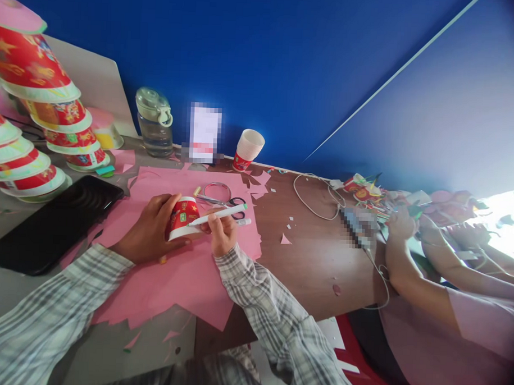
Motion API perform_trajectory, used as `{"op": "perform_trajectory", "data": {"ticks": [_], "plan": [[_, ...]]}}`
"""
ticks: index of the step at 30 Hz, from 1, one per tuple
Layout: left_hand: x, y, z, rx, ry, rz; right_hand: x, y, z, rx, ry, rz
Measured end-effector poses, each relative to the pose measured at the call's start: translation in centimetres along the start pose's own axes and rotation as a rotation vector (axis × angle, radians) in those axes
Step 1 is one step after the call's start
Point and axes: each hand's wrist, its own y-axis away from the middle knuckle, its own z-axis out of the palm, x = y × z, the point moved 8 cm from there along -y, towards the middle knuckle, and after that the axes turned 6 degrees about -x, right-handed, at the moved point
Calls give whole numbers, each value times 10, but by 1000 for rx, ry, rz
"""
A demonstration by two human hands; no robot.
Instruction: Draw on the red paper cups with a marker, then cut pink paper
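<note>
My left hand (150, 228) is wrapped round a red paper cup (182, 215) that stands upside down on a pink paper sheet (182, 274). My right hand (222, 233) pinches a white pen (222, 214), whose lower end meets the cup's rim. Both my sleeves are grey plaid. Scissors (227, 201) and a second white marker (243, 221) lie on the pink paper just beyond my right hand.
Stacks of red paper cups (40, 123) stand at the left, beside a black phone (53, 222). A water bottle (155, 122) and a tilted cup (248, 150) sit by the blue wall. A white cable (315, 206) crosses the wooden table (317, 256). Another person's arms (410, 259) work at the right.
</note>
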Motion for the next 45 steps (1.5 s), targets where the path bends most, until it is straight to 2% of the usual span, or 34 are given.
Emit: {"op": "perform_trajectory", "data": {"ticks": [13, 21, 31, 39, 45], "plan": [[0, 1, 1, 1, 21, 8, 1, 0, 1, 12, 31, -13], [0, 1, 0, -5, 9, -6, 4, -2, -1, 7, -52, 41], [-2, -1, 2, -26, -13, -23, 6, -1, -7, 94, -9, 22], [0, 1, 1, -3, -3, -7, 1, -1, -1, 21, -22, 37], [-2, 0, 2, -26, 11, -21, -1, -3, -6, 84, -19, 42]]}}
